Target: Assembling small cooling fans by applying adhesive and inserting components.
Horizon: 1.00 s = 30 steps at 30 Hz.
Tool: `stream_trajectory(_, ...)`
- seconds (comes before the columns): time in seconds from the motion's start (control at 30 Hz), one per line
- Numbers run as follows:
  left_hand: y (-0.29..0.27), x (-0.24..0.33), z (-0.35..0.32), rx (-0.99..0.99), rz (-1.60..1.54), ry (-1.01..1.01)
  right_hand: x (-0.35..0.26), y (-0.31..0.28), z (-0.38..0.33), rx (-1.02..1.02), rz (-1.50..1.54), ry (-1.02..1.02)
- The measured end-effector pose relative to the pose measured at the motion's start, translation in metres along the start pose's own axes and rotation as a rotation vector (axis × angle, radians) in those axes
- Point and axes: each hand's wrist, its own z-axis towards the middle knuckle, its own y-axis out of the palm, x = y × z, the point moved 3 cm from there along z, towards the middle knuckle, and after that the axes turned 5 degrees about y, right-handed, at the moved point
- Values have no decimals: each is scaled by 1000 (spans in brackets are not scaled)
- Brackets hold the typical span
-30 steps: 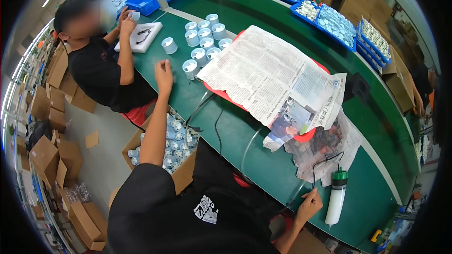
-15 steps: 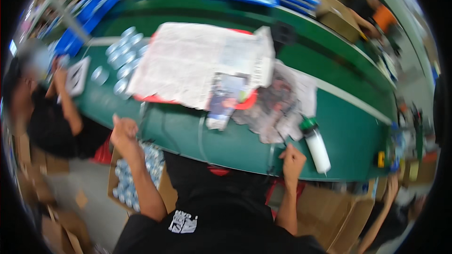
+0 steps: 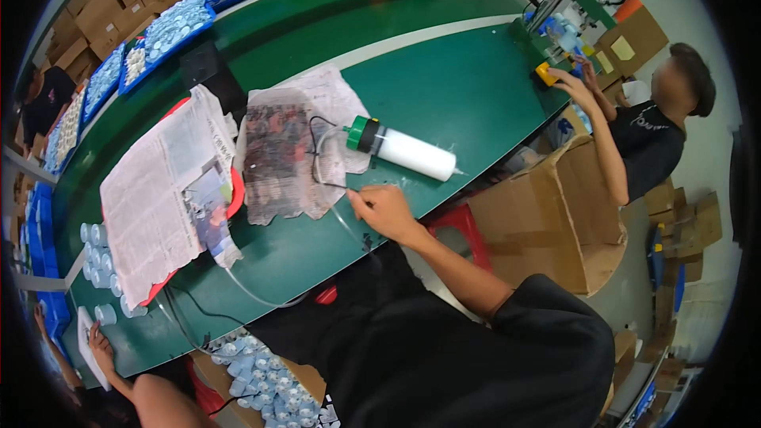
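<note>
My right hand (image 3: 386, 211) rests at the near edge of the green table (image 3: 444, 87), its fingers pinched on a thin clear tube (image 3: 342, 220). The tube runs left and down over the table edge. Just beyond the hand a white bottle with a green cap (image 3: 404, 151) lies on its side. The bottle's cap end lies on a stained sheet of newspaper (image 3: 281, 150), where a thin black wire loops. My left hand is out of the picture.
A larger newspaper (image 3: 158, 198) covers a red tray at left, with white cups (image 3: 95, 257) beside it. A box of white cups (image 3: 265, 384) sits below the table. A co-worker's hand (image 3: 99, 342) touches a white tray. Another person (image 3: 642, 139) works at right, by cardboard boxes (image 3: 547, 222).
The view has swung to the right, bringing the bottle and the person at right into view. My right hand moved up from the table edge to the tube by the bottle. My left hand left the picture.
</note>
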Motion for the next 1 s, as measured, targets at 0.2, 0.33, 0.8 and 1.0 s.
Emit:
stream_trajectory(0.2,47,-21,-5,22,-176,-53,0,-6,-4,-6,46,4)
stream_trajectory(0.33,134,-12,-27,13,-252,-93,2,-9,-7,5,16,62)
stream_trajectory(0.8,238,-56,-85,544,312,-495,2,-7,-3,27,109,25)
stream_trajectory(1.0,184,-85,-175,867,591,-536,-6,-2,-1,-9,88,31)
